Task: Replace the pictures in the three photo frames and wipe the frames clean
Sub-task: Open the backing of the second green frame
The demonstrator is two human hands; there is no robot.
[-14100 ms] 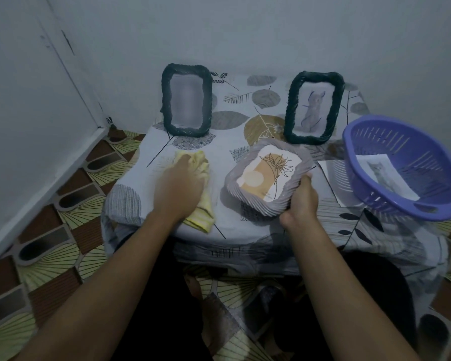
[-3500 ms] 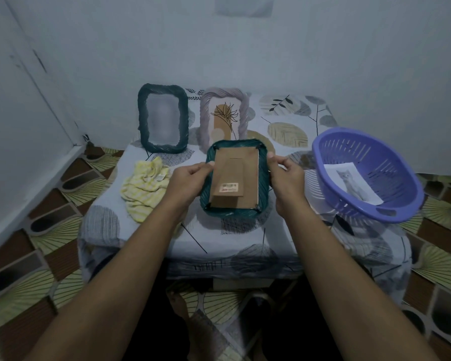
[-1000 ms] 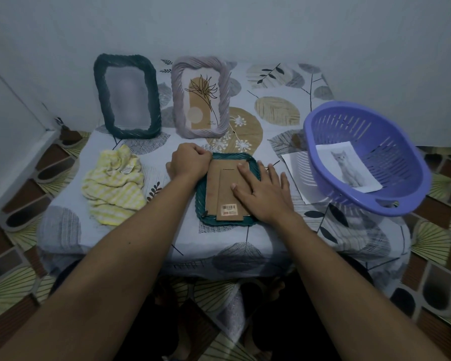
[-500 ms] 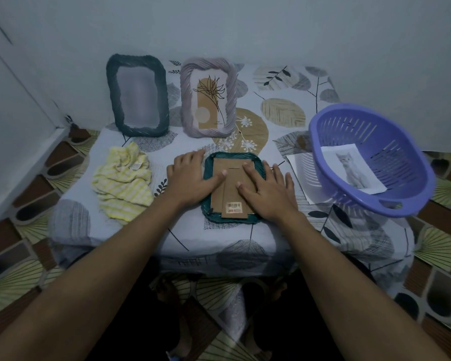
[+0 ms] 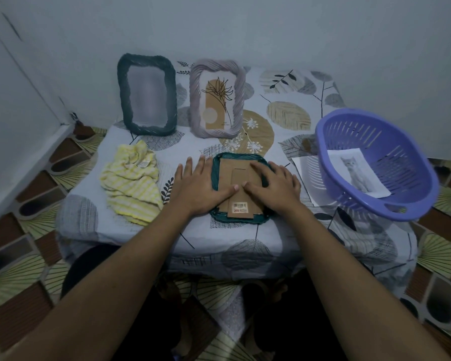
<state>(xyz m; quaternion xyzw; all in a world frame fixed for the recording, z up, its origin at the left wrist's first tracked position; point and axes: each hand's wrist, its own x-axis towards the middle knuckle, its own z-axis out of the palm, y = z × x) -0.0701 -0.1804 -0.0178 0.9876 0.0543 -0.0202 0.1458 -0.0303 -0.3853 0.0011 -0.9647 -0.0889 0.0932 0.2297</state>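
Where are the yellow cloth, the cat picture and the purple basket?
yellow cloth [image 5: 130, 186]: head view, middle of the crumpled fabric.
cat picture [image 5: 356, 174]: head view, on the cat's body.
purple basket [image 5: 412, 175]: head view, inner wall right of the picture.

Dim, cool bluish light, source not visible, no glare, only soft shadow under the table [image 5: 284, 230]; wide-angle bending curves the wall [image 5: 245, 27] and floor [image 5: 24, 230] toward the edges; picture inside the dark green frame [image 5: 122, 100] smeared and unreadable, centre otherwise fairly sharp.
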